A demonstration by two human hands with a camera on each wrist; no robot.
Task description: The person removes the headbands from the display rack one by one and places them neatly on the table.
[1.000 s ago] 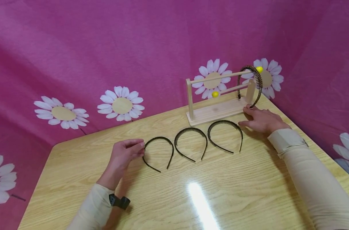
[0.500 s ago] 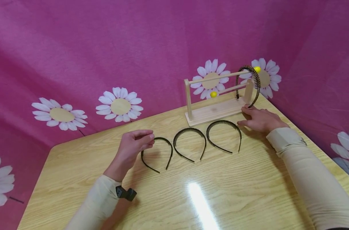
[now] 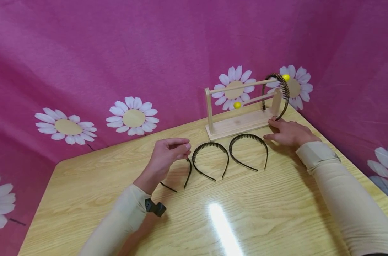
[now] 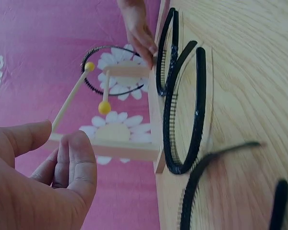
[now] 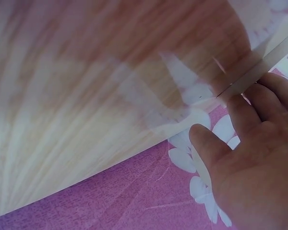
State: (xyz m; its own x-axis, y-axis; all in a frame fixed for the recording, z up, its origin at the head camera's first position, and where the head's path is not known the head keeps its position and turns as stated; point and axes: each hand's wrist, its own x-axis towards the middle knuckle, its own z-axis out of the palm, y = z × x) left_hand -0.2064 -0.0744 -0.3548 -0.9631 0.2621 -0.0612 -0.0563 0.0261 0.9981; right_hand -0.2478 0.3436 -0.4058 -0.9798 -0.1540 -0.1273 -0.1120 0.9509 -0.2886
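My left hand (image 3: 165, 158) is above the leftmost black toothed headband (image 3: 189, 174) and hides its top. In the left wrist view the thumb and fingers stand apart with nothing between them. My right hand (image 3: 291, 133) touches the right end of the wooden stand's base (image 3: 238, 125) with its fingertips, thumb spread away. A headband (image 3: 287, 90) hangs on the stand's upper rod beside a yellow end knob (image 3: 286, 77). A middle headband (image 3: 210, 144) and a right headband (image 3: 247, 136) lie on the table in front of the stand.
The wood-grain table (image 3: 261, 213) reaches back to a magenta cloth (image 3: 168, 64) printed with white daisies. A lower rod with a yellow knob (image 3: 237, 105) points left inside the stand. Light glares on the tabletop.
My left hand has moved right, from the left edge of the leftmost headband across its top. The right hand stays at the stand's base, and the headbands have not moved.
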